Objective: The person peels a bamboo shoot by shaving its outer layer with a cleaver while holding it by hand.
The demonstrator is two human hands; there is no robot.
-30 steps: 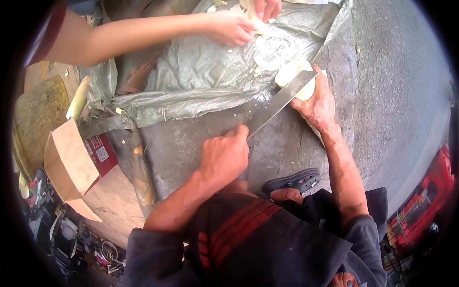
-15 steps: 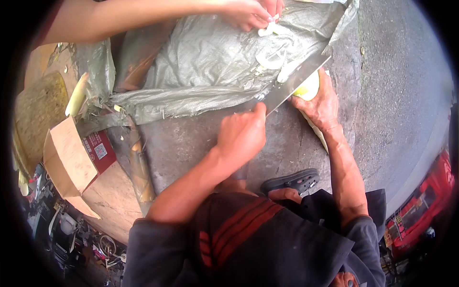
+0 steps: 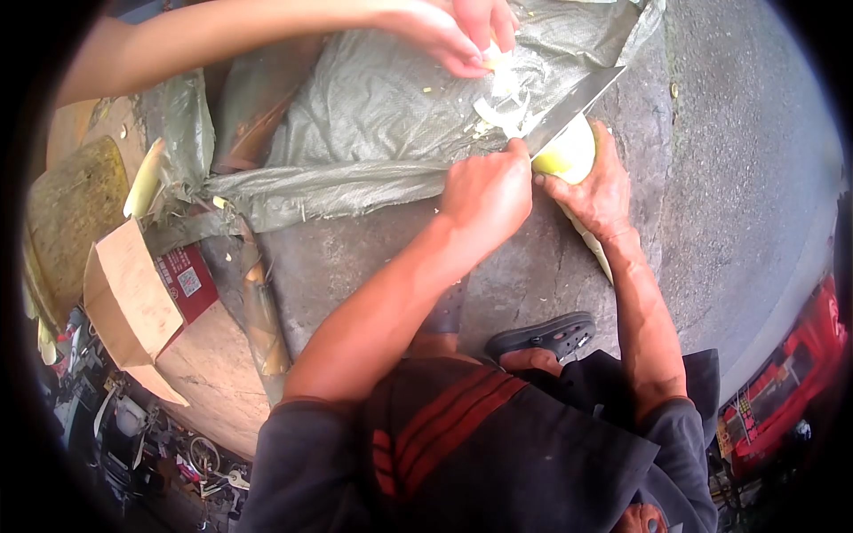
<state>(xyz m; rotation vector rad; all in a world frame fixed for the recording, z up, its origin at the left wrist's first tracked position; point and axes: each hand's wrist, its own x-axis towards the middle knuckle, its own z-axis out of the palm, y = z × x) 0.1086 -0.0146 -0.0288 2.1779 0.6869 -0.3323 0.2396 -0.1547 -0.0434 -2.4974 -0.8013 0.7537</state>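
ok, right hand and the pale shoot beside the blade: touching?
Touching. The head view shows the right hand gripping the pale shoot, thumb at its lower edge and fingers along its right side, with no gap.

Left hand (image 3: 489, 188) advanced forward and rightward over the last second, now just beside the pale shoot (image 3: 571, 153). Knife (image 3: 573, 108) travelled with it, tip farther out. Shoot's visible end: white earlier, yellow-green now.

Bright daylight, glare on plastic sheet (image 3: 382, 111), fisheye bend, black corners
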